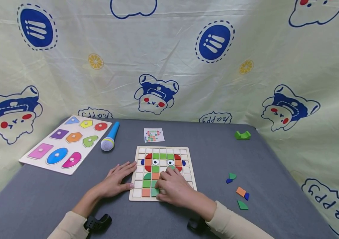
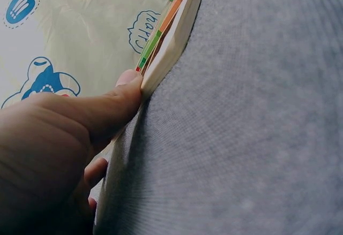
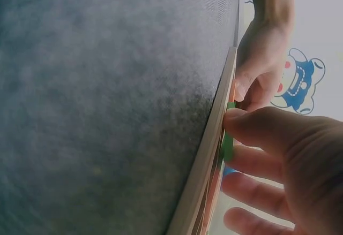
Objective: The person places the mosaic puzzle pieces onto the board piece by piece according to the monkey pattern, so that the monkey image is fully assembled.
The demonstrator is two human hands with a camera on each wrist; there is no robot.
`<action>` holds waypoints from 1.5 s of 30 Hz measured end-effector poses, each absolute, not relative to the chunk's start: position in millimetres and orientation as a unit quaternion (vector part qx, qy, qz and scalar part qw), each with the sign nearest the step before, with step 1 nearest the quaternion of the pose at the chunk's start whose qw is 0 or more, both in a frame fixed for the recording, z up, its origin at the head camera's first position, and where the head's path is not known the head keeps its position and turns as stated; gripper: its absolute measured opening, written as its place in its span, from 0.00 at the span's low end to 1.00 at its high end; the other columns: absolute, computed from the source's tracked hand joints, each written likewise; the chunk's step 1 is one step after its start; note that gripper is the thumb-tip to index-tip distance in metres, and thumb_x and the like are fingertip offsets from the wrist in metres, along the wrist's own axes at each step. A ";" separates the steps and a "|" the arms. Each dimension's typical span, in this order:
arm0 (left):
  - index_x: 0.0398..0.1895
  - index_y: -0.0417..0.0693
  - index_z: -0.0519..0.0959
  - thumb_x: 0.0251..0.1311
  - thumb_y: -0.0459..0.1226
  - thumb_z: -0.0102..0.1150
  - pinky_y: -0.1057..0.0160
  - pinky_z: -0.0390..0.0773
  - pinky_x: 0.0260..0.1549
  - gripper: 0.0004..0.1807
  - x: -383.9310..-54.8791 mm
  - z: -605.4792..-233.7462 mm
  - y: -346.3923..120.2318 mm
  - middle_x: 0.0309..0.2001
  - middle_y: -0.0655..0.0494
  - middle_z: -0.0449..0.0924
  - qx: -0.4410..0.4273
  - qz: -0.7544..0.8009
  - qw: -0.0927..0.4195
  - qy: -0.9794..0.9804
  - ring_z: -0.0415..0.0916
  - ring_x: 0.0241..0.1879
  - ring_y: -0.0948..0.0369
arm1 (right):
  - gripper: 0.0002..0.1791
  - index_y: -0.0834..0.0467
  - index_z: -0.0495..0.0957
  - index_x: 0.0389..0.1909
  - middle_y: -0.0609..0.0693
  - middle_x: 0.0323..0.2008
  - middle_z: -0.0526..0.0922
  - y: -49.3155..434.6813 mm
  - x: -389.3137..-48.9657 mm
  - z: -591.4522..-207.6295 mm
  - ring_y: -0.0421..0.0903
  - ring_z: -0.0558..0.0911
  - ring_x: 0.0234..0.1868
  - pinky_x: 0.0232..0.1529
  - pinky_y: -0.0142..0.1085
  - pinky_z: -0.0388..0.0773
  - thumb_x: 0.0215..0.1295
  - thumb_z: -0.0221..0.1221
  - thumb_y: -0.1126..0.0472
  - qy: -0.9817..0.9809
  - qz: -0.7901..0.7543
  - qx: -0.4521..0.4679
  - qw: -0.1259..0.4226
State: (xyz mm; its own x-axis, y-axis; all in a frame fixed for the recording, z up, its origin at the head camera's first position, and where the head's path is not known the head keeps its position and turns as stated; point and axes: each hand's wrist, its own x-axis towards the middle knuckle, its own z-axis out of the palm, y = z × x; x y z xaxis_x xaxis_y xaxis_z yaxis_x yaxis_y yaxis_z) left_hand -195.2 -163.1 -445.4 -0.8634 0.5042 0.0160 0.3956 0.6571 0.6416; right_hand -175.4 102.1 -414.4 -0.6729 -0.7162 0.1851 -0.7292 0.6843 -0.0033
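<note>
A square wooden grid board (image 1: 131, 196) lies on the table, bearing red, orange, green and blue tiles and two eye tiles (image 1: 155, 162). My left hand (image 1: 118, 179) rests at its left edge, fingers extended and thumb on the rim. In the left wrist view the thumb (image 2: 128, 82) touches the board's corner side. Over the lower middle of the board, my right hand (image 1: 175, 188) pinches a green tile (image 3: 228, 145) between thumb and fingers, close to the bottom row. The right hand hides part of the board's right half.
Loose green, blue and orange tiles (image 1: 241, 191) lie to the right. A green arched block (image 1: 242, 135) stands far right. Behind the board is a picture card (image 1: 154, 135). To the left are a blue toy microphone (image 1: 110, 136) and a shape puzzle board (image 1: 49, 136).
</note>
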 end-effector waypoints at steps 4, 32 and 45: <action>0.71 0.46 0.58 0.61 0.47 0.58 0.37 0.38 0.68 0.37 -195.1 -445.1 -163.3 0.74 0.49 0.54 0.248 0.332 0.082 0.907 0.44 0.74 0.44 | 0.10 0.43 0.84 0.35 0.40 0.34 0.77 101.5 -174.9 -414.1 0.40 0.67 0.40 0.44 0.36 0.65 0.53 0.65 0.46 -0.914 0.040 0.394 0.089; 0.71 0.44 0.58 0.61 0.46 0.58 0.36 0.38 0.67 0.37 -193.2 -444.2 -163.2 0.73 0.46 0.54 0.254 0.331 0.073 0.906 0.45 0.73 0.42 | 0.16 0.51 0.84 0.35 0.45 0.33 0.78 229.4 -194.0 -411.1 0.45 0.71 0.38 0.40 0.43 0.66 0.47 0.70 0.48 -0.972 0.065 0.181 0.135; 0.71 0.43 0.58 0.62 0.47 0.57 0.36 0.37 0.67 0.37 -193.3 -444.0 -163.5 0.73 0.46 0.54 0.257 0.337 0.075 0.903 0.44 0.73 0.41 | 0.15 0.54 0.84 0.35 0.49 0.34 0.79 301.5 -190.0 -410.3 0.51 0.70 0.39 0.34 0.42 0.60 0.53 0.67 0.48 -0.988 0.088 0.084 0.100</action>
